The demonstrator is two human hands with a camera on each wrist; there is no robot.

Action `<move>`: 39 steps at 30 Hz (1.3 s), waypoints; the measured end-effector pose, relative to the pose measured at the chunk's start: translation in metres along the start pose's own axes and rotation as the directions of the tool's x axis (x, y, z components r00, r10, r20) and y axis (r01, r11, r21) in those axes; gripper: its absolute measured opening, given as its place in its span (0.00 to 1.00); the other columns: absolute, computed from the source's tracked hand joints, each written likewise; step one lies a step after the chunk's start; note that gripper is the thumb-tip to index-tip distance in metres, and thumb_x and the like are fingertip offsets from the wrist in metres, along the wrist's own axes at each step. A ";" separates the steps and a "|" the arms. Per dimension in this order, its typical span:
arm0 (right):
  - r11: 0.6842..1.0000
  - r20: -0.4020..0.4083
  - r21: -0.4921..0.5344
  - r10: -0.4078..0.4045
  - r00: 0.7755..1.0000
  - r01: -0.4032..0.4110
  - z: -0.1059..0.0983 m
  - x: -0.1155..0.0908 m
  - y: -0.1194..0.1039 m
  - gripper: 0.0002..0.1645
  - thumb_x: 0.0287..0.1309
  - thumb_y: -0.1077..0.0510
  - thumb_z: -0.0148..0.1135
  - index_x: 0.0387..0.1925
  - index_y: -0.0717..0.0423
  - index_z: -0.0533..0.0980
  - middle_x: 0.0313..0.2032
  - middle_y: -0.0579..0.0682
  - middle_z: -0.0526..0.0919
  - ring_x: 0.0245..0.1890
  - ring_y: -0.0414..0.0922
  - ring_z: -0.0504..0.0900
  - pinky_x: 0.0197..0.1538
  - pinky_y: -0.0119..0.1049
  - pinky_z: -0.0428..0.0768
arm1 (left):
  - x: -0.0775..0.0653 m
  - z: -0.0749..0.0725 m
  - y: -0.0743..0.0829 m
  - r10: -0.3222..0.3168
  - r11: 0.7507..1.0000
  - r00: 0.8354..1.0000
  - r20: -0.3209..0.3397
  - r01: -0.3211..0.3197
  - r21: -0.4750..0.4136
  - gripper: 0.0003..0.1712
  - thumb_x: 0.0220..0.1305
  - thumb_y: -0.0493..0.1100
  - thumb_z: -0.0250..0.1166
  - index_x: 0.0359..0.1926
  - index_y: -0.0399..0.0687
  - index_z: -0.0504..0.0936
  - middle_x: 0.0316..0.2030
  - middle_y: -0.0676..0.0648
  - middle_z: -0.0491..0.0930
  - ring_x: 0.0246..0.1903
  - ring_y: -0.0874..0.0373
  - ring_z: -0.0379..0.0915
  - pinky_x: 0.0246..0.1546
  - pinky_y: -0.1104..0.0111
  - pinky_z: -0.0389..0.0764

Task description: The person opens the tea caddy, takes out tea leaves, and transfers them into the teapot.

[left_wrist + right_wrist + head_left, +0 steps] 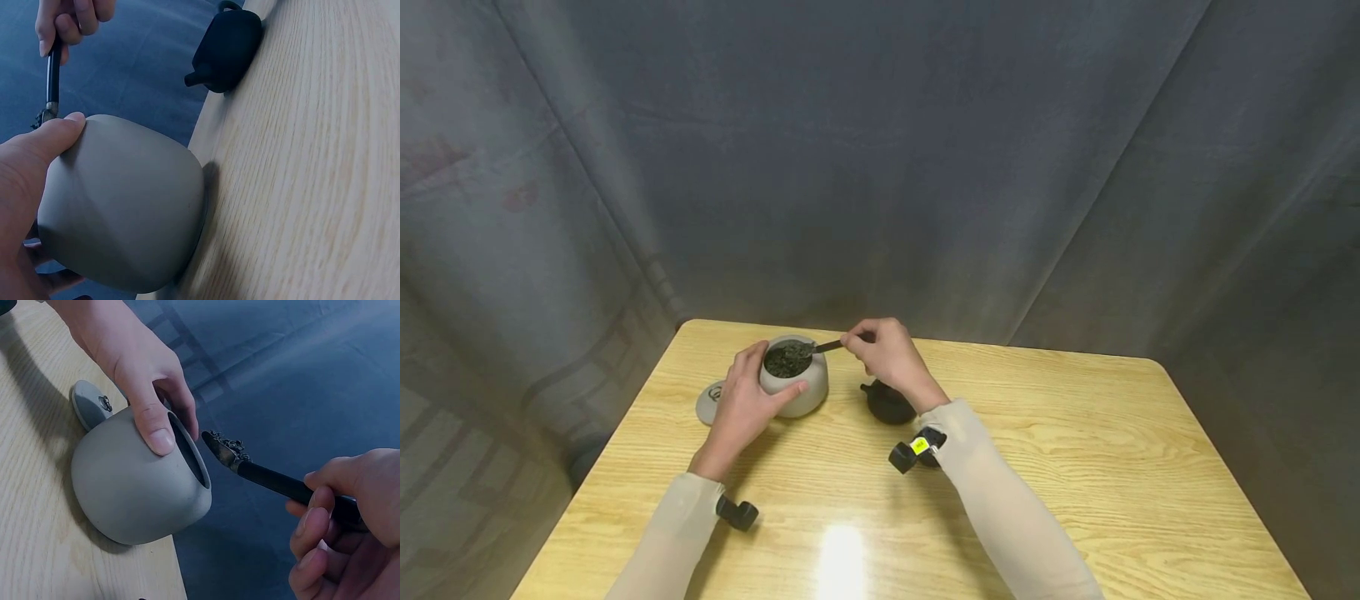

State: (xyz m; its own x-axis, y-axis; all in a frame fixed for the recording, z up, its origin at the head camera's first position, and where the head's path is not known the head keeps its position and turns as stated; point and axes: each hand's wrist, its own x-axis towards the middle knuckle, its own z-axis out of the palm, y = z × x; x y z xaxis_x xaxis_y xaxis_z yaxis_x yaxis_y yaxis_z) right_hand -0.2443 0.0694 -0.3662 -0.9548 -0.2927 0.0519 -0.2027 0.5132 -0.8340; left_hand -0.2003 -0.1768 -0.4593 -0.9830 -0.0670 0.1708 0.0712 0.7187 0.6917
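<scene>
- Far left, the pale beige cloth sleeve of the left arm; a small black wrist-worn camera at its cuff.
- Flat round grey lid with a dark emblem-like fitting on its face; lies on the table, left of the jar, partly hidden behind the left hand.
- Left hand; fingers spread wide and wrapped about the jar near its mouth, thumb on the near side, the others round the far side.
- Rounded matte grey jar, wide-mouthed; upright on the table; dark green, dry-looking leaves inside.
- Slim scoop with a straight black handle and a small metal-looking bowl; bowl at the jar's mouth, just outside the rim in the right wrist view; a small heap of dark leaves on it.
- Right hand; fingers drawn in narrow, pinching the scoop's handle towards its end; raised above the table.
- Small rounded black teapot, short-spouted; on the table right of the jar, apart from it; spout towards the jar, body partly covered by the right hand and wrist.
- Right of that, a second black wrist-worn camera, yellow label; matching beige right sleeve.
- Beneath all, a light yellow wood-grain table; behind, a dark blue-grey cloth curtain.
</scene>
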 end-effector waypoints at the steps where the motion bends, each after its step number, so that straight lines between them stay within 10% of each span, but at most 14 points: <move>1: 1.000 -0.002 0.000 -0.002 1.000 0.002 -0.001 0.000 0.000 0.13 0.75 0.52 0.64 0.45 0.53 0.89 0.31 0.53 0.86 0.18 0.40 0.76 0.25 0.30 0.74 | 0.000 0.000 0.000 0.001 1.000 1.000 0.000 -0.001 -0.001 0.63 0.62 0.67 0.75 0.83 0.40 0.56 0.81 0.34 0.58 0.79 0.33 0.57 0.76 0.35 0.63; 39: 1.000 -0.088 0.004 0.030 0.996 -0.030 -0.044 -0.022 0.033 0.14 0.75 0.52 0.63 0.45 0.56 0.89 0.18 0.44 0.73 0.16 0.42 0.71 0.26 0.35 0.69 | 0.002 -0.003 -0.002 0.004 1.000 1.000 -0.009 -0.004 -0.003 0.63 0.62 0.67 0.76 0.83 0.39 0.56 0.81 0.33 0.58 0.79 0.33 0.56 0.77 0.34 0.62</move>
State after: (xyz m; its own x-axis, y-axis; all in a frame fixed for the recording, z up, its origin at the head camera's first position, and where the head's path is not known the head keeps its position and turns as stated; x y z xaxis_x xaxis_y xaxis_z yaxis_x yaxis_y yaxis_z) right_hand -0.2394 0.1280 -0.3710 -0.9760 -0.2045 0.0750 -0.1730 0.5185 -0.8374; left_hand -0.2018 -0.1811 -0.4584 -0.9812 -0.0698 0.1799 0.0760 0.7169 0.6930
